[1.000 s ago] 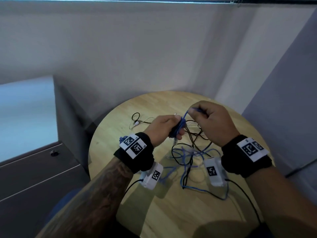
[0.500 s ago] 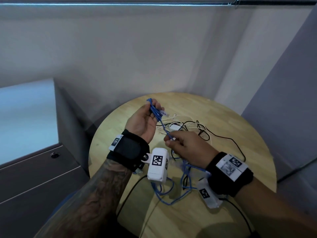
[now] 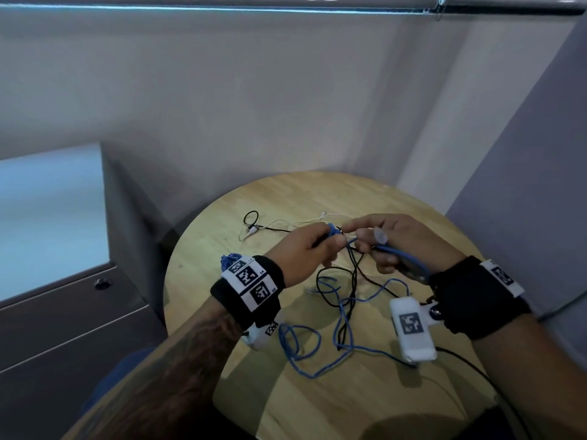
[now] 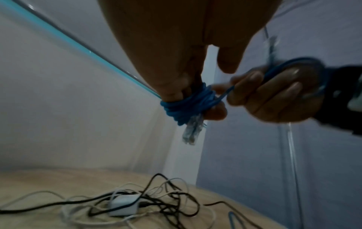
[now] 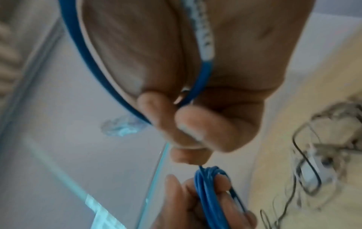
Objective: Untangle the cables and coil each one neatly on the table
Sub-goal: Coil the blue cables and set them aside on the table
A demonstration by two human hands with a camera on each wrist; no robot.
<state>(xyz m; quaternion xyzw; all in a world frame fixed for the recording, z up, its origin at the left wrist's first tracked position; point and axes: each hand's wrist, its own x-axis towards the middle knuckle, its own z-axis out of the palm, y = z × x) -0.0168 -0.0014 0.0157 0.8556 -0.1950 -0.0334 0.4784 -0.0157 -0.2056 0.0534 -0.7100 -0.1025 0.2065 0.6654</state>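
Blue cable (image 3: pixel 344 315): several turns wound round left hand (image 3: pixel 305 252) fingers (image 4: pixel 215 111); right hand (image 3: pixel 403 239) pinches one strand.

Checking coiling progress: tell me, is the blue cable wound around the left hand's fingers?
Yes, the blue cable wraps in several turns around the left hand fingers.

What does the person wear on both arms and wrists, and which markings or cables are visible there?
Each wrist carries a wide black band: left wristband, right wristband. Both bands bear white tags printed with black square codes. Under each wrist hangs a small white camera box with one such code, the right one trailing a black cord. The left forearm is tattooed; no sleeves show.
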